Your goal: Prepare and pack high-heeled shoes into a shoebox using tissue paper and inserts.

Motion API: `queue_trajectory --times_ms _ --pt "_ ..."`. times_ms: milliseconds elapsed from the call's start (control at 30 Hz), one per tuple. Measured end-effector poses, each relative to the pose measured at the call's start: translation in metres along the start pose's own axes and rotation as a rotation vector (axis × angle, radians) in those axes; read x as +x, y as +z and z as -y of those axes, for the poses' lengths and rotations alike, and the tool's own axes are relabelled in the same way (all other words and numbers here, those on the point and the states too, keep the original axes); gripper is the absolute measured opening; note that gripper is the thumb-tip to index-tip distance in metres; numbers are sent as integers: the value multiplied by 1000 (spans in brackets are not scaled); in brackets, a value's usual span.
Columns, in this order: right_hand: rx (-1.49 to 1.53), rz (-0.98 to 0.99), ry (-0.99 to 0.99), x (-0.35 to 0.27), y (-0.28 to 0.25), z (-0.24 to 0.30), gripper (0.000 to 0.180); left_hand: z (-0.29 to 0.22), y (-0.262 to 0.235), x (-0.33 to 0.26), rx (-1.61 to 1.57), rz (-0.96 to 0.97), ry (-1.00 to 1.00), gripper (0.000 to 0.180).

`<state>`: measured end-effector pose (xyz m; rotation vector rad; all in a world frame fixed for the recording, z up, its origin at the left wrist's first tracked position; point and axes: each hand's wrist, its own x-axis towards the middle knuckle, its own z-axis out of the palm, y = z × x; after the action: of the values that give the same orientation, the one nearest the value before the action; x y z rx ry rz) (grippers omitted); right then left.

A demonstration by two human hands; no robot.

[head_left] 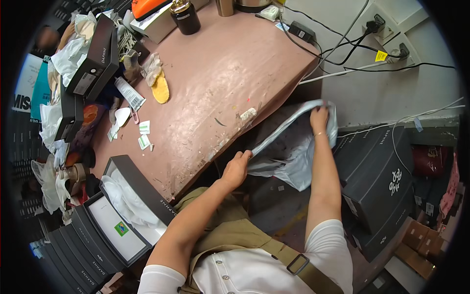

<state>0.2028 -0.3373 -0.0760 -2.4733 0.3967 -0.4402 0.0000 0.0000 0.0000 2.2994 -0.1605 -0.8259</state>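
Observation:
A light grey plastic bag (293, 169) hangs beside the table's right edge, over the floor, its mouth stretched wide between my two hands. My left hand (236, 170) grips the near end of the rim, close to the table edge. At the far right end of the rim, my right hand (319, 120) is closed on the plastic, its arm reaching forward. The bag's lower part sags below the rim; what lies inside, if anything, I cannot make out.
On the pink table (210, 63) lie a yellow pad (160, 88), a white tube (130, 93) and paper scraps. An open shoebox (129, 206) with white tissue sits on stacked boxes at left. Dark cartons (377, 181) stand at right. Power cables (342, 61) run along the wall.

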Motion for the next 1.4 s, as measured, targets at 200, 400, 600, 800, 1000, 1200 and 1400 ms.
queue_trajectory --times_ms 200,400,600,800,1000,1200,1400 --pt "-10 372 -124 0 -11 53 36 -15 -24 -7 370 -281 320 73" --pt "780 -44 461 -103 -18 39 29 -36 -20 -8 602 -176 464 50" --pt "1051 723 597 -157 -10 87 60 -49 -16 -20 451 -316 313 58" --pt "970 681 93 -136 -51 216 31 -72 -67 -155 100 -224 585 44" --pt "1044 1305 -235 -270 -108 353 25 25 -114 -322 99 -932 205 39" --pt "1060 1425 -535 -365 -75 488 38 135 -133 -333 457 -1011 -36 49" --pt "488 1034 -1123 -364 -10 520 51 180 -132 -311 333 -855 -244 43"
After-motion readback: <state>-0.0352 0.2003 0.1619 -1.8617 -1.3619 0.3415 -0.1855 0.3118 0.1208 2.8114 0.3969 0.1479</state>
